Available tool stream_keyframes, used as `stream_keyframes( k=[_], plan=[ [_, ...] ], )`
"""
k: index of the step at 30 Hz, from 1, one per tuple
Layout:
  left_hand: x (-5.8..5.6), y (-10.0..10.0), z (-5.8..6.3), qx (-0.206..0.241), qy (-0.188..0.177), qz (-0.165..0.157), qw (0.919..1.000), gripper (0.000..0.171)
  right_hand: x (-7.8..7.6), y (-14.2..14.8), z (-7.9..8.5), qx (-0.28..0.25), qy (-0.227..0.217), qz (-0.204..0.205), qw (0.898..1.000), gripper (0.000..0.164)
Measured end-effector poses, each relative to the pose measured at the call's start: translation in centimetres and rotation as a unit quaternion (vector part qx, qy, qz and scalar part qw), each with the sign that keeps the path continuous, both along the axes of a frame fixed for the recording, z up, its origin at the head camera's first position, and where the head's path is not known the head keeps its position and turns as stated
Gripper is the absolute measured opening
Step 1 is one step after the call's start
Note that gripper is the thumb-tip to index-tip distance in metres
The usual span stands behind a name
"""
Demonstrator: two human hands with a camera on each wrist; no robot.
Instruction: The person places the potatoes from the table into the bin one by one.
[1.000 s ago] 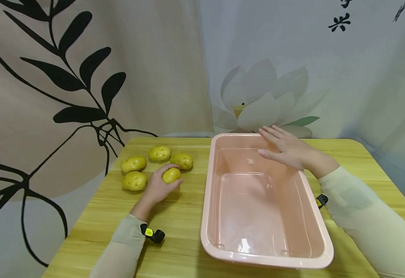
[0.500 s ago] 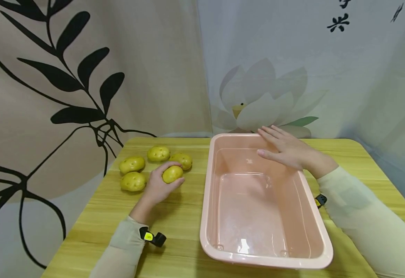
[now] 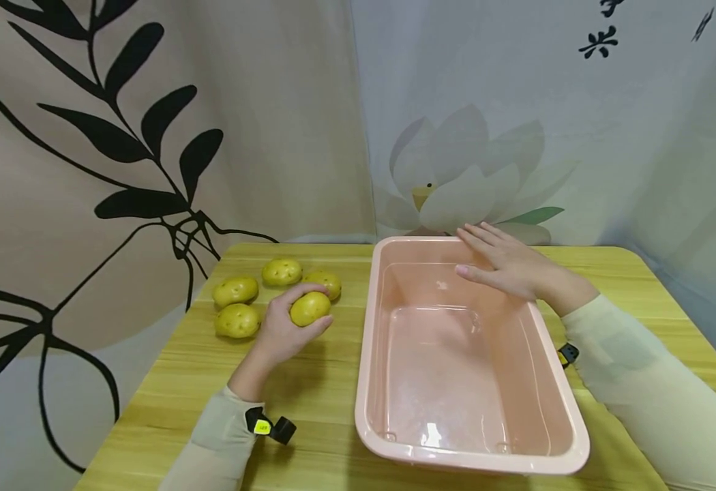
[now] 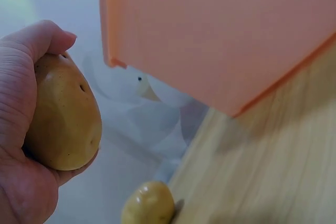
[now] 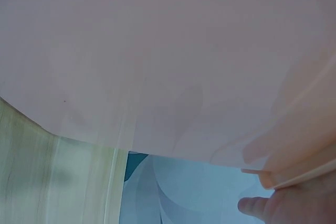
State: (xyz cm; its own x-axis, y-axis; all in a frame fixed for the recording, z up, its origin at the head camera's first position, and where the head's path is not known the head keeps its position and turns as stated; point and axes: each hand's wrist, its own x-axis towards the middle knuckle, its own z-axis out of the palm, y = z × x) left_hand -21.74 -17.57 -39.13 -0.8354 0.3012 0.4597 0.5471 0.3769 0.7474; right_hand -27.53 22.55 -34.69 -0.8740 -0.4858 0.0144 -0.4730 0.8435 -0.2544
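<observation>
My left hand (image 3: 279, 330) grips a yellow potato (image 3: 310, 309), thumb on one side and fingers curled round the other. In the left wrist view that potato (image 4: 65, 115) shows small dark eyes and appears raised off the table. Several more potatoes lie behind and left of the hand, among them one at the far left (image 3: 235, 291) and one just beyond the fingers (image 3: 329, 281). A deep pink plastic basin (image 3: 365, 341) stands right of the left hand. Over its far right rim rests my right hand (image 3: 508, 266), fingers extended; the right wrist view mostly shows the basin's outer wall (image 5: 131, 66).
The wooden table (image 3: 315, 436) carries everything, with its far edge close behind the basin and potatoes. Behind it hangs a printed curtain (image 3: 284, 123) with dark leaves and a pale lotus. A strip of bare wood separates the left hand from the basin.
My left hand has moved slightly right and toward the camera with the potato, which shows larger now. The right hand and the basin have kept their places.
</observation>
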Motion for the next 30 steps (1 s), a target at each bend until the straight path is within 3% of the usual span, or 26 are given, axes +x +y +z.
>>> stream_keyframes(
  k=[10, 17, 20, 30],
  plan=[
    [1.4, 1.1, 2.4, 0.001, 0.028, -0.031, 0.9991, 0.04, 0.2, 0.0, 0.0, -0.004, -0.001, -0.001, 1.0, 0.078],
    [0.6, 1.6, 2.8, -0.007, 0.078, -0.064, 0.9949, 0.044, 0.4, 0.0, 0.1, 0.009, 0.01, -0.013, 1.0, 0.078],
    [0.6, 2.2, 3.6, -0.012, 0.098, -0.082, 0.9917, 0.044, 0.4, 0.0, 0.2, 0.012, 0.009, -0.016, 1.0, 0.078],
    [1.0, 3.9, 5.7, -0.024, 0.125, -0.125, 0.984, 0.044, 0.1, 0.6, 1.3, -0.032, -0.028, -0.013, 0.999, 0.068]
  ],
)
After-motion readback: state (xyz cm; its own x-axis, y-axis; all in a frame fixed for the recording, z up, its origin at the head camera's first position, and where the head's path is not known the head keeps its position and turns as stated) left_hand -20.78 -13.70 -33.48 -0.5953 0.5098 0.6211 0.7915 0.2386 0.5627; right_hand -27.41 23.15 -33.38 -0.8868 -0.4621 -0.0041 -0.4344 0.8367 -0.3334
